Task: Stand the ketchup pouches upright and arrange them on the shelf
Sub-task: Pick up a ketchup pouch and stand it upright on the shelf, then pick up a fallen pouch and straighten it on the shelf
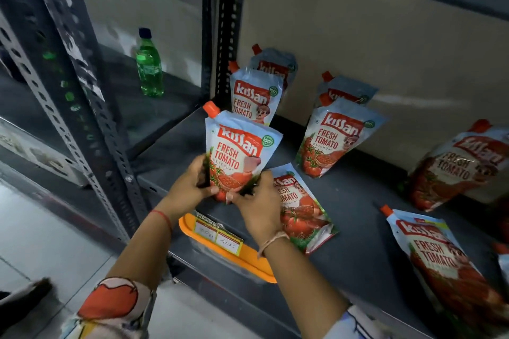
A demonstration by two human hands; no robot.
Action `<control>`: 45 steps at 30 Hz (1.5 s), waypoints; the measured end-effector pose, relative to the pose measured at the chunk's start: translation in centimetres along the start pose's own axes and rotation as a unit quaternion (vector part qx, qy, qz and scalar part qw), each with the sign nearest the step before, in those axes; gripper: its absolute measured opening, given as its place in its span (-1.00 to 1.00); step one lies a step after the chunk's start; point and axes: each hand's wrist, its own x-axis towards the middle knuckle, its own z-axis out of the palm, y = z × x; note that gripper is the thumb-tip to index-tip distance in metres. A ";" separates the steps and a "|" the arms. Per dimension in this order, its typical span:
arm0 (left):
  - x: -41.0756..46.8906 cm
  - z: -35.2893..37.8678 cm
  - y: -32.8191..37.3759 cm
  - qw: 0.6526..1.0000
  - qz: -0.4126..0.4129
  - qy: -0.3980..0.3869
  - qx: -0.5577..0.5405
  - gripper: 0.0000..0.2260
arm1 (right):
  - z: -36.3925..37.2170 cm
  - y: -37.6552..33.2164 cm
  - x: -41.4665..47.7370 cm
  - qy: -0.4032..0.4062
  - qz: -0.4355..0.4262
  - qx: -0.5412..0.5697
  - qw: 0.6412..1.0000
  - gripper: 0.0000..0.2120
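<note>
Both hands grip the bottom of one ketchup pouch, held upright near the front left of the dark shelf. My left hand pinches its lower left corner, my right hand its lower right. Behind it two pouches stand one before the other by the shelf post. Two more stand in a second column to the right. One pouch lies flat under my right hand, another lies flat at the front right. A further pouch leans at the far right.
A green plastic bottle stands on the neighbouring shelf to the left, beyond the perforated metal post. An orange price-tag holder hangs on the shelf's front edge. A beige back wall closes the shelf behind the pouches.
</note>
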 end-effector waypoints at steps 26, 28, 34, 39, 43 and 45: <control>-9.3 12.5 5.0 0.995 -0.093 -0.030 0.015 -0.64 | -15.2 3.6 -7.4 -0.093 0.056 0.172 0.979 -0.58; -7.1 11.5 4.9 0.997 -0.053 -0.001 0.050 -0.62 | -13.2 3.8 -6.6 -0.043 0.009 0.165 0.985 -0.53; -2.8 10.6 2.0 0.995 -0.004 0.049 0.088 -0.61 | -7.6 5.6 -4.2 0.064 -0.015 0.090 0.994 -0.50; -5.4 12.3 0.6 0.983 0.028 0.167 0.074 -0.65 | -7.3 5.7 -6.2 0.054 -0.005 0.093 0.994 -0.31; -9.1 14.9 0.9 0.956 0.086 0.269 0.086 -0.70 | -11.3 5.3 -10.7 0.179 -0.054 0.003 0.982 -0.34; -11.1 17.0 1.4 0.965 0.111 0.224 0.075 -0.67 | -16.2 5.2 -12.6 0.267 -0.082 -0.057 0.958 -0.39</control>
